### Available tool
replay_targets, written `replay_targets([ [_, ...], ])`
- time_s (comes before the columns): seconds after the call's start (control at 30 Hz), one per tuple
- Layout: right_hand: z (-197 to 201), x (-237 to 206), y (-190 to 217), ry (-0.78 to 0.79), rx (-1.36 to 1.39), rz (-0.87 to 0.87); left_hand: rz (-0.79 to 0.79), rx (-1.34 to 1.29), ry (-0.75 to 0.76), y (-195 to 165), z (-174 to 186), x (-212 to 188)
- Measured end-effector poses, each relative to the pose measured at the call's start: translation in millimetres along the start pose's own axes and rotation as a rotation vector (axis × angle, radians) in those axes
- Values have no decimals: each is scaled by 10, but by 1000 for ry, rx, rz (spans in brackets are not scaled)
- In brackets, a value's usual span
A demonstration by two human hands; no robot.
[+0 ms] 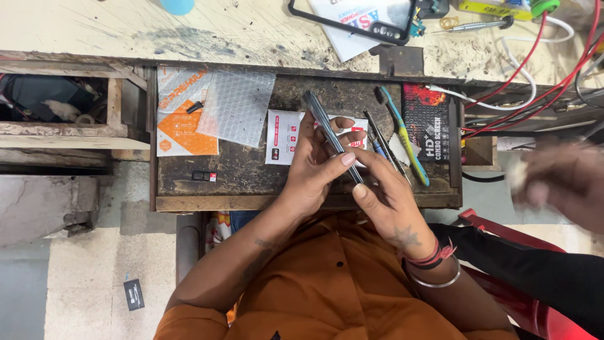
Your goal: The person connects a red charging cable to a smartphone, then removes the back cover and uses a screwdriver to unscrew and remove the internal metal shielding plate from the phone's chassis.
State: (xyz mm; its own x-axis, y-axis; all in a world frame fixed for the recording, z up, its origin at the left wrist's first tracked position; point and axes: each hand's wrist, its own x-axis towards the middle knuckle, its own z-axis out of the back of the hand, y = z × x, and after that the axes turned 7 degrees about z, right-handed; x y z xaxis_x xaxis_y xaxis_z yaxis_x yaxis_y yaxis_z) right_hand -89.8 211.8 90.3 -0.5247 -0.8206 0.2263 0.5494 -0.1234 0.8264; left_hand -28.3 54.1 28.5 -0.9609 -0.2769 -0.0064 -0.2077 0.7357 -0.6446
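Slim grey phone (332, 135) (edge-on) between hands

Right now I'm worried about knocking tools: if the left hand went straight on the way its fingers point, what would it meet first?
Probably the thin dark metal tools beyond the slim grey phone that the left hand holds, then the blue-green toothbrush; depth is unclear.

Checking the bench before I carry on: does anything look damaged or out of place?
Mostly no. The phone sits edge-on between both hands. Odd bits: a small dark card lies on the floor, and the benchtop is heavily scratched.
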Motion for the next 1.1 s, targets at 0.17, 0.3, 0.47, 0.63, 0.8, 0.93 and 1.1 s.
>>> replay_targets([
  [0.17,41,-48,-75,19,454,-219,20,31,22,-48,-78,-31],
  [0.3,43,-72,-96,0,436,-182,11,88,27,-64,-99,-55],
  [0.47,51,-88,-23,-46,269,-181,12,69,41,-39,-116,-54],
  [0.63,84,-87,97,-99,194,-48,16,31,68,-17,-124,-27],
  [0.8,97,-84,77,-121,144,-17,13,17,41,16,-144,-38],
  [0.93,123,-92,41,-134,104,-26,-1,22,35,35,-175,-72],
  [1.1,140,-43,143,-191,92,-94,0,47,-95,85,-260,-98],
])
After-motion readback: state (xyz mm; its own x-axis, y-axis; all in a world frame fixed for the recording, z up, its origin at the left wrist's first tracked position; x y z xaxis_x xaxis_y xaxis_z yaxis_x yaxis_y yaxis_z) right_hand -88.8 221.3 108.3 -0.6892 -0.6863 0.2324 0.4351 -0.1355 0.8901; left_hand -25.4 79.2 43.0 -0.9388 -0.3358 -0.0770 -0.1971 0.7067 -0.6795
